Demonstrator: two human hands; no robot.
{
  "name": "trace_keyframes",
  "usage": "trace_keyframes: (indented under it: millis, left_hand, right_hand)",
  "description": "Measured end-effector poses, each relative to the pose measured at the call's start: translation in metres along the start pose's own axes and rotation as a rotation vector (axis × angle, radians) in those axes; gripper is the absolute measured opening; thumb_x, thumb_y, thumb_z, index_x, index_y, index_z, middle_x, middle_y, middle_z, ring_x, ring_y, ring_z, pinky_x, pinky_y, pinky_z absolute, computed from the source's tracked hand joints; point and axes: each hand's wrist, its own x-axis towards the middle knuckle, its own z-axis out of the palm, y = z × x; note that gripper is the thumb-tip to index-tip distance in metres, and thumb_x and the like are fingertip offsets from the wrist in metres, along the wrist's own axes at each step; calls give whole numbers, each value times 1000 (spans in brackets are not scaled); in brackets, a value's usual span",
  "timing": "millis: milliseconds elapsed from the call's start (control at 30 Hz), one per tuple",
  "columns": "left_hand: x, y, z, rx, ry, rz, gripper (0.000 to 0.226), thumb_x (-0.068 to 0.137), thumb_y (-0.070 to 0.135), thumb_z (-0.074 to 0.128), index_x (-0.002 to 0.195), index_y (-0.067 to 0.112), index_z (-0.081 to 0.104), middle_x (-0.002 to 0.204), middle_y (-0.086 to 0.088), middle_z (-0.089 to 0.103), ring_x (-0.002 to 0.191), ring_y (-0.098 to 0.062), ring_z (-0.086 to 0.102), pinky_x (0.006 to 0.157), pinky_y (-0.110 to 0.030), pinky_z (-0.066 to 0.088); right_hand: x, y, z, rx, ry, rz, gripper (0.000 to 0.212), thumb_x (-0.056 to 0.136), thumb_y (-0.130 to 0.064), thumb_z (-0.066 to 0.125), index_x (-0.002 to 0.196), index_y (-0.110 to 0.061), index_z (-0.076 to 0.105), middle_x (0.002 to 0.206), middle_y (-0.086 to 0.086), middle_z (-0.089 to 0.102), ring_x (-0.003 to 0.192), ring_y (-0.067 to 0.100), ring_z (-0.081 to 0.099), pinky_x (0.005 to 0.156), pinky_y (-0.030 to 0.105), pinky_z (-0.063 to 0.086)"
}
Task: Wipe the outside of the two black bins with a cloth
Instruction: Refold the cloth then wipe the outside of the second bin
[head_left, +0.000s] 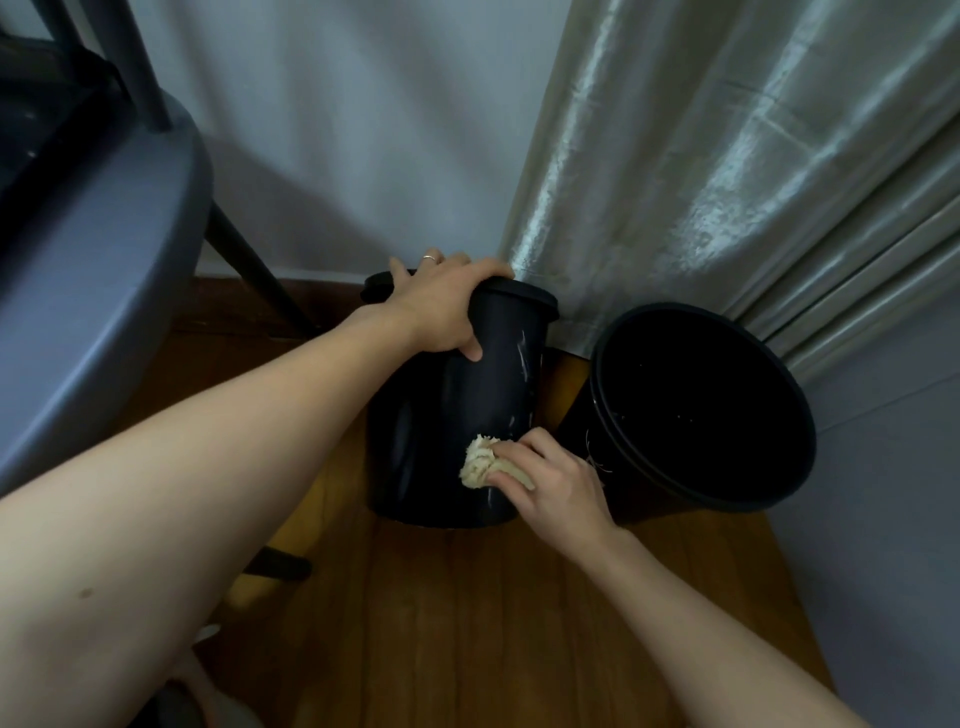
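Left forearm (171, 519) cut off, cloth (480, 461) part-hidden under right hand (553, 491)

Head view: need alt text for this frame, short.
A person's right hand presses a crumpled beige cloth against the lower side of a lidded black bin, while the left hand grips its lid edge. A second, open black bin stands to its right on a wooden floor, beside a silvery curtain.

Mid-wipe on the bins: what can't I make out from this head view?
- Far side of the left bin: hidden by its own body and the left hand.
- Inside of the right bin: too dark.
- Most of the cloth: covered by the right hand.
- Chair: cropped at the left edge.
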Motion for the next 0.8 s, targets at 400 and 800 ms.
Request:
trace_keyframes:
  millis: [400, 800]
  left_hand:
    - [0, -14, 3, -81, 56, 102, 93, 65, 29, 86, 139, 51, 34, 109, 5, 41, 120, -27, 34, 104, -49, 20]
    - [3, -13, 3, 169, 11, 138, 108, 64, 35, 87, 149, 37, 19, 139, -5, 38, 131, -34, 30, 110, -57, 24]
  right_hand:
    - [-1, 3, -2, 17, 19, 8, 32, 91, -43, 59, 112, -20, 68, 95, -4, 57, 74, 9, 59, 56, 20, 50]
    - [-2, -3, 1, 41, -26, 1, 31, 90, -42, 60, 113, -22, 67, 94, -4, 56, 72, 9, 58, 56, 19, 47]
